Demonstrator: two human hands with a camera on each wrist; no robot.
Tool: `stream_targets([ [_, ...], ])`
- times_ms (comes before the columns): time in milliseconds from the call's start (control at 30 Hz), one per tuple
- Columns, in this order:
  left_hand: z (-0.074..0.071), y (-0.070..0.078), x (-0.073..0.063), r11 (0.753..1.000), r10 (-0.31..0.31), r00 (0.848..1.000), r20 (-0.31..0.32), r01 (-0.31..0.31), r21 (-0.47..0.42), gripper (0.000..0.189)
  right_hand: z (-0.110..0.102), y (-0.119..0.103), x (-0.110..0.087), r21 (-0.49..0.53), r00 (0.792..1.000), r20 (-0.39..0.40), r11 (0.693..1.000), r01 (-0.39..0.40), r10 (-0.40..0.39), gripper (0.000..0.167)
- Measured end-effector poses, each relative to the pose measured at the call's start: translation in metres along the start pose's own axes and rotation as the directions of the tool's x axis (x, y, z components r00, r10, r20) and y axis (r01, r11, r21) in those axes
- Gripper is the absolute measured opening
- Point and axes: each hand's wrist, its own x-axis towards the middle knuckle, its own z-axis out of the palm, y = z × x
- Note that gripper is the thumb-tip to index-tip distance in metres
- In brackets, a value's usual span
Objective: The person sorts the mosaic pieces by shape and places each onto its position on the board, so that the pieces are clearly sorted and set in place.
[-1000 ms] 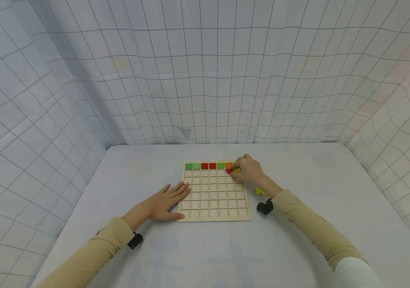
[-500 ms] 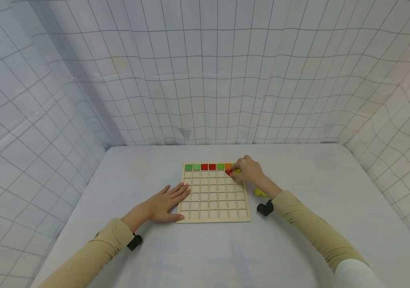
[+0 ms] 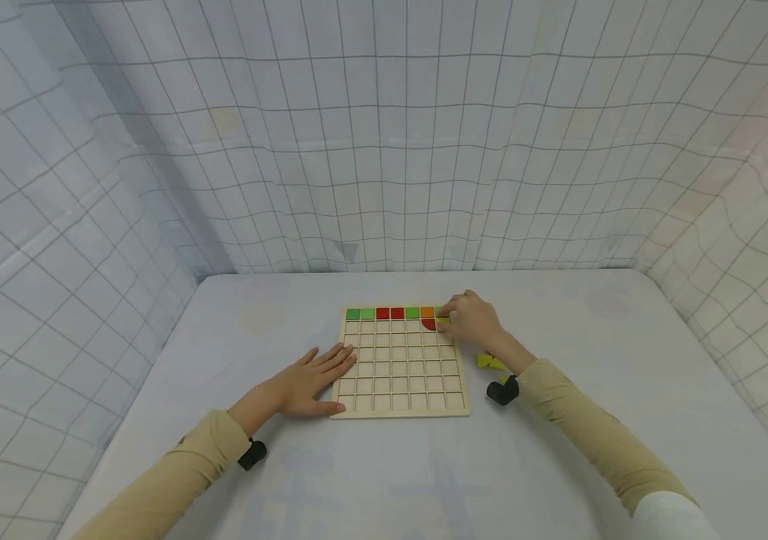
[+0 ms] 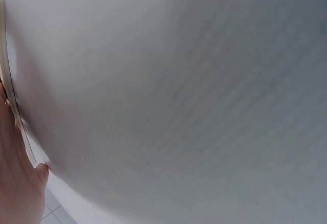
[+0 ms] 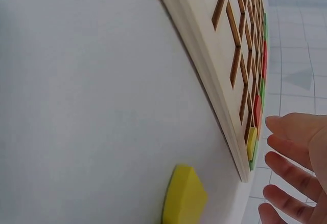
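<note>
A wooden grid board [image 3: 392, 367] lies on the table with green, red and orange square tiles along its far row. Below the orange tile [image 3: 427, 312] sits a red tile with a curved edge [image 3: 428, 324]. Beside it, in the row's right end cell, a yellow tile [image 5: 251, 142] shows in the right wrist view. My right hand [image 3: 473, 319] is over that corner, its fingers loosely bent; in the right wrist view nothing shows between thumb and index finger. My left hand [image 3: 310, 381] lies flat with fingers spread on the board's left edge.
Several loose yellow tiles [image 3: 485, 361] lie on the white table right of the board, partly beneath the right forearm. A black wrist device [image 3: 503, 391] hangs under the right wrist, another [image 3: 252, 454] under the left. Grid-patterned curtains [image 3: 397, 150] surround the table.
My right hand has shifted slightly right, off the red tile, which now shows more fully. More of the loose yellow tiles is uncovered. The left hand stays in place.
</note>
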Motion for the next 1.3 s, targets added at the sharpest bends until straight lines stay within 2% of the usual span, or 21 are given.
stream_targets([
  [267,-0.001,0.001,0.0,1.0,-0.005,1.0,-0.004,0.005,0.008,0.087,-0.01,0.017,-0.011,-0.012,1.0,-0.018,1.0,-0.01,0.01,0.024],
  [567,0.002,-0.001,0.0,1.0,-0.004,1.0,-0.014,0.004,-0.01,0.087,-0.021,0.031,-0.028,0.0,0.997,-0.006,0.997,-0.071,0.071,0.026],
  [767,0.005,-0.003,0.001,1.0,0.0,1.0,-0.021,0.0,0.012,0.087,-0.024,0.043,-0.038,0.003,0.991,0.014,0.991,-0.134,0.134,0.026],
  [967,0.004,-0.002,0.001,1.0,-0.006,1.0,-0.013,0.006,0.008,0.087,-0.027,0.049,-0.05,0.013,0.991,0.007,0.991,-0.132,0.132,0.026],
  [1300,0.003,0.001,0.001,1.0,0.003,1.0,-0.02,-0.003,0.002,0.086,-0.022,0.056,-0.066,0.016,0.986,0.04,0.986,-0.163,0.163,0.025],
])
